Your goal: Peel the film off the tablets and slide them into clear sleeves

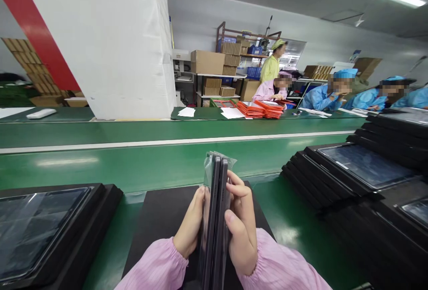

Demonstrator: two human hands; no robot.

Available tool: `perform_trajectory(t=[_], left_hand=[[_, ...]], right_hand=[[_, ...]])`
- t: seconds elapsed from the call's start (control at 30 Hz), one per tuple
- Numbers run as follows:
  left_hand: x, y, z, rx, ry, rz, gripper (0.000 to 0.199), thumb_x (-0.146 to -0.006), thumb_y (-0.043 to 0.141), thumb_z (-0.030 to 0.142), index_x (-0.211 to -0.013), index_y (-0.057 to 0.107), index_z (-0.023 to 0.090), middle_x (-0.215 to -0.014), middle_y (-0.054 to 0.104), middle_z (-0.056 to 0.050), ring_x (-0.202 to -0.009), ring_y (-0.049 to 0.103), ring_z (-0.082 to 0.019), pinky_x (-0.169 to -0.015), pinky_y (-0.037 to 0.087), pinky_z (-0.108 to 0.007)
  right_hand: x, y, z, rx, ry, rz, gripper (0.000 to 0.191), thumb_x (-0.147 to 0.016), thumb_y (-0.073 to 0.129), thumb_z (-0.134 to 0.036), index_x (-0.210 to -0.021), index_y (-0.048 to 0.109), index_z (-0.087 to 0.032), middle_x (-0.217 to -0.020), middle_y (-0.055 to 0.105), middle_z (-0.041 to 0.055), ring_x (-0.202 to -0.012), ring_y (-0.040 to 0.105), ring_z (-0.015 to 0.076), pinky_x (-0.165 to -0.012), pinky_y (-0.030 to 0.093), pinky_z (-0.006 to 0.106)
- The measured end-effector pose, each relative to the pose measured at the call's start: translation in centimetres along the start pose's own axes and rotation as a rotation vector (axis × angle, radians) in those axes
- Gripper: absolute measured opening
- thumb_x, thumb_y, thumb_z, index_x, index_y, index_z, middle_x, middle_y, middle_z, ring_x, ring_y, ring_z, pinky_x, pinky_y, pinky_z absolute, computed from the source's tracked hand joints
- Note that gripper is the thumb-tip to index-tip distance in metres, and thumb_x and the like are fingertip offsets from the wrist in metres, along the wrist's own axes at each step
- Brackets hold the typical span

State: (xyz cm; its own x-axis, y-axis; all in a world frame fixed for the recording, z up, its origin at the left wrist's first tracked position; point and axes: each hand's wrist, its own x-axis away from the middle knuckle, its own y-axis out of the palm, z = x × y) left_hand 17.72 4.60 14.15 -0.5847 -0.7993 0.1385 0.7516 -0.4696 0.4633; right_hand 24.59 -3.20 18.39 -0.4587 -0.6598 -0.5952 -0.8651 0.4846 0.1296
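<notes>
Two thin dark tablets (216, 218) stand on edge, face to face, between my hands, their narrow sides turned up towards me. Clear plastic film (209, 165) sticks out around their far ends. My left hand (191, 223) is closed against the left tablet, its fingers mostly hidden behind it. On the other side my right hand (242, 223) grips the right tablet, thumb and fingers bent along its face. Below them lies a flat black pad (157, 218) on the green bench.
Black trays with tablets (361, 165) are stacked high at the right. Another tray with a tablet (33, 227) lies at the left. Beyond runs a green conveyor belt (133, 165). Across it, co-workers (321, 98) sit near orange-red stacks (261, 109). A white pillar (130, 49) stands at the left.
</notes>
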Motion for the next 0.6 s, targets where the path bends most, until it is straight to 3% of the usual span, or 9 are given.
perform_trajectory(t=[0.17,0.4,0.6], left_hand=[[-0.31,-0.13,-0.23,0.017,-0.026,-0.016,0.031,-0.089,0.06,0.051,-0.079,0.063,0.022,-0.071,0.058,0.001,-0.073,0.054,-0.018,-0.082,0.046,-0.034],[-0.2,0.25,0.32,-0.017,-0.017,-0.013,0.035,-0.086,0.061,0.054,-0.075,0.06,0.022,-0.072,0.054,0.0,-0.073,0.049,-0.018,-0.081,0.042,-0.033],[-0.2,0.04,0.0,-0.068,0.016,-0.016,0.031,-0.094,0.052,0.047,-0.079,0.06,0.021,-0.079,0.058,-0.001,-0.072,0.048,-0.017,-0.07,0.042,-0.029]], right_hand=[[-0.44,-0.1,0.3,0.035,0.022,0.023,0.032,-0.094,0.044,-0.02,-0.121,0.057,-0.032,-0.149,0.046,0.0015,-0.142,0.038,0.0266,-0.113,0.035,0.05],[-0.67,-0.06,0.37,0.031,0.023,0.036,0.031,-0.095,0.044,-0.023,-0.12,0.058,-0.034,-0.149,0.048,-0.0011,-0.141,0.04,0.0256,-0.114,0.034,0.05],[-0.66,-0.06,0.36,0.009,0.02,0.027,0.032,-0.095,0.044,-0.022,-0.12,0.057,-0.036,-0.148,0.047,-0.0034,-0.141,0.039,0.0228,-0.115,0.034,0.046]])
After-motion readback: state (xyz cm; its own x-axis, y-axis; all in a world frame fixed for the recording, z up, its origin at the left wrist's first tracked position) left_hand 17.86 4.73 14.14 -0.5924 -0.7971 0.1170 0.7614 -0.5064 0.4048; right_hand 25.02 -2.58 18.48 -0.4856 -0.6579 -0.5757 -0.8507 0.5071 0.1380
